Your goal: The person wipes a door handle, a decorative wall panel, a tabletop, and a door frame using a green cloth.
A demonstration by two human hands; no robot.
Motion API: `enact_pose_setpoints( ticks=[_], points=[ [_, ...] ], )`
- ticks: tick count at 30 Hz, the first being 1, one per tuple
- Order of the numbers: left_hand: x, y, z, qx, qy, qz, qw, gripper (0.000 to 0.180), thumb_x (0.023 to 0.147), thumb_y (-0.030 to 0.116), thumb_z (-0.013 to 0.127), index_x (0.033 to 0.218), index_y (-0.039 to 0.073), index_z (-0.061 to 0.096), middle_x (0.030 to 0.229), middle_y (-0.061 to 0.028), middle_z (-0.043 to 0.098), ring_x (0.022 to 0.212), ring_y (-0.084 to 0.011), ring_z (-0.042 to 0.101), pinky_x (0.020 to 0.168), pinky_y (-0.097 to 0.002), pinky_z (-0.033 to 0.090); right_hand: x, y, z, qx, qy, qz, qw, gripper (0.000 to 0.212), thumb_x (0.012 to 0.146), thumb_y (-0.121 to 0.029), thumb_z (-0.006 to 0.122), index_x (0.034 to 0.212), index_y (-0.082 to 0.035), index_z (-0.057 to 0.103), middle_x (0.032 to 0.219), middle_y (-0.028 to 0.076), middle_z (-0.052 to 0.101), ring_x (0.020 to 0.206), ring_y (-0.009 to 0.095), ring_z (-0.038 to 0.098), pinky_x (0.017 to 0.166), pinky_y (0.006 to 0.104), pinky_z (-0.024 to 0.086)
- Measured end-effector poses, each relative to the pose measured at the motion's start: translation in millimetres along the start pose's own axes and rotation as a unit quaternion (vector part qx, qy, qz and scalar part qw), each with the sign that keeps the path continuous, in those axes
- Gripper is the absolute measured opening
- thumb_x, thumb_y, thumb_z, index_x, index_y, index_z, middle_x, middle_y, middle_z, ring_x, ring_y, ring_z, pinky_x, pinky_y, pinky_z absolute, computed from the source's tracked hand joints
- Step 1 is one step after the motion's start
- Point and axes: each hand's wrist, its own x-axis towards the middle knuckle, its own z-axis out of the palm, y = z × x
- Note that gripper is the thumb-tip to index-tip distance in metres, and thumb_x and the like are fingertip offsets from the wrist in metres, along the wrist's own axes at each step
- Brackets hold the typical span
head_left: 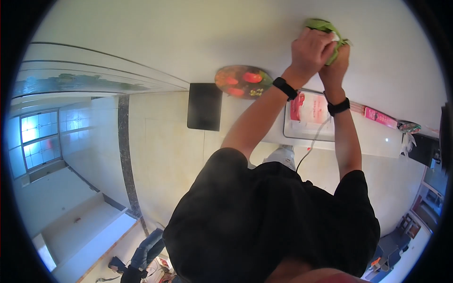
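High in the picture, right of the middle, my two hands come together on a green cloth (318, 23) that looks crumpled. My left hand (309, 51) has its fingers bent over the cloth. Close beside it, my right hand (337, 68) is wrapped round the lower right part, its fingers partly hidden by the green folds. A small white patch shows between the hands; I cannot make out what it is. Both arms reach forward, each with a black band round the wrist.
Nearer me, below my hands, lies a dark-rimmed tray (309, 139) with a red and white packet (309, 107). An oval panel with red fruit pictures (243, 81) and a black square (204, 107) are to the left. Right stands a pink box (380, 117). Another person's leg (148, 247) shows lower left.
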Motion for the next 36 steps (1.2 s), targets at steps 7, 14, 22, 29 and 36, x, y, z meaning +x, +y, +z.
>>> enact_pose_setpoints(
  ticks=[7, 14, 22, 29, 36],
  points=[
    [-55, -64, -95, 0.030, -0.060, -0.097, 0.993, 0.021, 0.077, 0.010, 0.072, 0.094, 0.006, 0.061, 0.080, -0.0089, 0.060, 0.067, -0.0242, 0.058, 0.058, -0.0328, 0.047, -58, -49, 90, 0.052, -0.077, 0.036, 0.995, 0.042, 0.062, -0.008, 0.075, 0.093, -0.004, 0.046, 0.090, 0.018, 0.049, 0.082, 0.041, 0.050, 0.066, 0.0456, 0.044],
    [-182, -38, -157, 0.041, -0.131, -0.331, 0.934, 0.019, 0.079, 0.009, 0.068, 0.095, 0.006, 0.059, 0.083, -0.0101, 0.056, 0.073, -0.0279, 0.055, 0.061, -0.0366, 0.046, -188, -72, 85, 0.092, -0.267, 0.156, 0.947, 0.036, 0.070, -0.006, 0.067, 0.098, 0.000, 0.045, 0.099, 0.022, 0.051, 0.093, 0.043, 0.049, 0.076, 0.0448, 0.044],
    [-372, 13, -231, 0.115, -0.260, -0.492, 0.823, 0.016, 0.084, 0.012, 0.064, 0.099, 0.006, 0.061, 0.086, -0.0114, 0.060, 0.072, -0.0268, 0.060, 0.065, -0.0356, 0.049, -397, -93, 76, 0.119, -0.380, 0.282, 0.873, 0.041, 0.067, -0.007, 0.068, 0.102, -0.002, 0.047, 0.100, 0.020, 0.050, 0.097, 0.041, 0.048, 0.079, 0.0447, 0.045],
    [-446, -13, -304, 0.216, -0.208, -0.608, 0.735, 0.017, 0.088, 0.014, 0.060, 0.102, 0.004, 0.059, 0.096, -0.0122, 0.062, 0.086, -0.0256, 0.061, 0.074, -0.0347, 0.050, -455, -136, 147, 0.057, -0.500, 0.288, 0.815, 0.026, 0.074, -0.008, 0.060, 0.098, -0.004, 0.051, 0.099, 0.019, 0.052, 0.093, 0.037, 0.052, 0.083, 0.0429, 0.045],
    [-444, -67, -265, 0.234, -0.180, -0.522, 0.800, 0.018, 0.088, 0.014, 0.061, 0.101, 0.003, 0.058, 0.094, -0.0120, 0.062, 0.085, -0.0239, 0.061, 0.076, -0.0322, 0.049, -449, -93, 182, 0.032, -0.452, 0.198, 0.869, 0.027, 0.075, -0.012, 0.059, 0.100, -0.004, 0.055, 0.099, 0.015, 0.055, 0.101, 0.032, 0.050, 0.089, 0.0409, 0.041]
  ],
)
